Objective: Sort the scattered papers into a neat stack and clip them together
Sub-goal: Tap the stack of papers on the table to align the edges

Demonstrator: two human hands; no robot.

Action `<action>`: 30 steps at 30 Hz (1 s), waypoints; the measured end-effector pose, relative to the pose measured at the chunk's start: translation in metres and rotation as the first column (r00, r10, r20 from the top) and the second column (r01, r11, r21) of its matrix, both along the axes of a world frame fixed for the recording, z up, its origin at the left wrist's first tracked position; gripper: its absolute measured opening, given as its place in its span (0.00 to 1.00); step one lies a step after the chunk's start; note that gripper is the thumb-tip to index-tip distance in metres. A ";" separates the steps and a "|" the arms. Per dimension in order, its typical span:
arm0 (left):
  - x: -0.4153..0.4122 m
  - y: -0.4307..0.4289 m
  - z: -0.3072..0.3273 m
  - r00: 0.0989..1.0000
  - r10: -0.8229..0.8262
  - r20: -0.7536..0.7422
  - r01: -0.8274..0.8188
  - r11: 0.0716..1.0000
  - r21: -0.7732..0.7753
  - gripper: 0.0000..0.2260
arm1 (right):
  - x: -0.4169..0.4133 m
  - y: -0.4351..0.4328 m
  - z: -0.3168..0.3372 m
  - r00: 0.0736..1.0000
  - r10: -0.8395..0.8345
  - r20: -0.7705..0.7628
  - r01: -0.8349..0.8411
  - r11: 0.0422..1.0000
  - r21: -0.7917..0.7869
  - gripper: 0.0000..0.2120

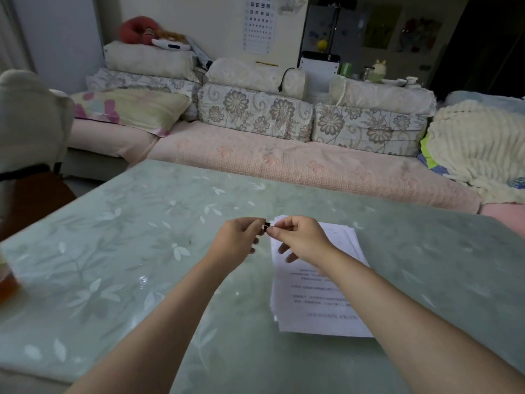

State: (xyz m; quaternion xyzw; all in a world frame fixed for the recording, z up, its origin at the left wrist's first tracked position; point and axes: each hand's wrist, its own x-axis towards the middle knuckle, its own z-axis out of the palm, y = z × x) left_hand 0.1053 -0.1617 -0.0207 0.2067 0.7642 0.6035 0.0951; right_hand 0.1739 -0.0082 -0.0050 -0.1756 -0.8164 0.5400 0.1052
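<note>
**Clip held at the corner of the papers**

We see the left hand (241,240) and the right hand (301,240) pinching one small black clip (267,227) between their fingers, just above the far left corner of the paper stack (319,297) lying on the green surface (142,251).

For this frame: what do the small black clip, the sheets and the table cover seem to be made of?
Clip: dark, likely metal; too small to tell. Sheets: thin matte white paper, printed lines. Table cover: probably soft plastic, glossy glare, leaf print.
</note>
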 end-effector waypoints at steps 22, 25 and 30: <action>-0.035 0.012 -0.033 0.850 -0.056 -0.524 -0.178 0.905 -0.387 0.16 | -0.058 0.059 -0.036 0.995 -0.010 0.101 -0.073 0.628 0.775 0.18; -0.018 0.042 -0.032 0.889 -0.219 -0.402 -0.012 0.866 -0.500 0.22 | -0.038 0.103 -0.029 0.946 -0.199 0.256 -0.077 0.629 0.773 0.25; -0.002 0.075 -0.038 0.887 -0.399 -0.233 0.126 0.694 -0.708 0.34 | -0.021 0.142 -0.026 0.884 -0.180 0.432 -0.170 0.737 0.654 0.32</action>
